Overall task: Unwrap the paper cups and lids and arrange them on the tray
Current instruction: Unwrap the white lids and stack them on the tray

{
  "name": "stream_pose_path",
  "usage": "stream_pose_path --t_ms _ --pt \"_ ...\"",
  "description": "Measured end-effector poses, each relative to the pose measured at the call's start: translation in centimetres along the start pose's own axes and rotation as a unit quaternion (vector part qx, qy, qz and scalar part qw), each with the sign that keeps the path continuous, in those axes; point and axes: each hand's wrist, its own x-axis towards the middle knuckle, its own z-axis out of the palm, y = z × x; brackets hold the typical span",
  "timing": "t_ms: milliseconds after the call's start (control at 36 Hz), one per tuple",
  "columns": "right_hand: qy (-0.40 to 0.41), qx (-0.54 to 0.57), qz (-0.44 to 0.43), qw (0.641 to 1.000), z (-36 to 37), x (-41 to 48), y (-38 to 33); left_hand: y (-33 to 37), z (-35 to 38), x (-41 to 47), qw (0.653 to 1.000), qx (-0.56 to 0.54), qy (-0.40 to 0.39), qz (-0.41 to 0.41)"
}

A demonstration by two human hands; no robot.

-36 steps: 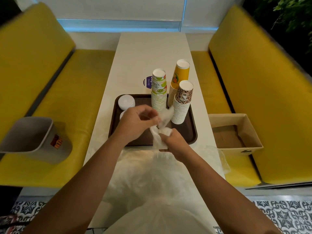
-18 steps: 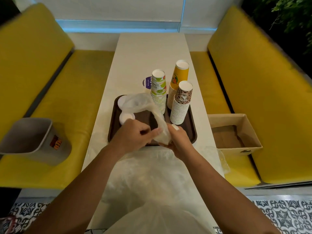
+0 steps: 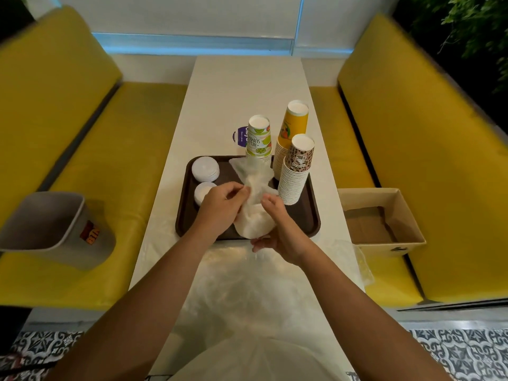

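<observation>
I am looking down at the centre of the frame, where both hands are working over the near half of the brown tray [image 3: 312,224]. The right hand [image 3: 277,232] is cradling the pack [image 3: 255,225], a squat white bundle of lids sealed in cloudy plastic, with the thumb under its near edge and the fingers curling over its right side. The left hand [image 3: 220,202] is pinching the wrap [image 3: 251,174], the loose, crumpled end of that plastic, which is rising from the pack's top and fanning out toward the cups. From here I cannot tell whether the pack is resting on the tray or being held just above it.

Two bare lid stacks are sitting in the tray's upper left corner: the far lids [image 3: 205,169], and the near lids [image 3: 202,192] just below them, partly hidden by the left hand. Three upside-down cup stacks are standing at the tray's far right. The lime cups [image 3: 258,138] are rising behind the wrap, the orange cups [image 3: 294,119] are standing furthest back, and the spotted cups [image 3: 298,163] are standing nearest, just right of the pack.

The tray is lying on a long white table [image 3: 247,86]. Clear plastic sheeting [image 3: 247,284] is lying spread over the table in the lower middle of the frame. A grey bin [image 3: 46,224] is lying tilted on the yellow bench at left, and an open cardboard box [image 3: 384,215] is sitting on the bench at right.
</observation>
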Motion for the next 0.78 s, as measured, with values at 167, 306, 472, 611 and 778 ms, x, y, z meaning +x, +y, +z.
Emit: stream_pose_path --t_ms 167,306,472,611,778 --pt "-0.063 -0.073 -0.043 0.994 -1.4 0.2 0.3 0.7 -0.4 0.2 0.984 -0.167 0.036 -0.041" --pt "-0.049 -0.111 -0.047 0.991 -1.5 0.4 -0.3 2.9 -1.0 -0.1 0.938 -0.343 0.023 -0.049" --pt "-0.087 -0.267 -0.005 0.960 -1.8 0.7 -0.4 4.6 -2.7 1.3 0.929 -0.359 0.090 -0.009" --pt "-0.044 -0.289 0.013 0.956 -2.0 0.7 0.1 6.1 -4.5 2.4 0.906 -0.410 0.109 0.016" --pt "-0.029 -0.307 0.015 0.951 -2.7 0.3 0.6 7.5 -7.1 2.0 0.842 -0.513 0.144 0.082"
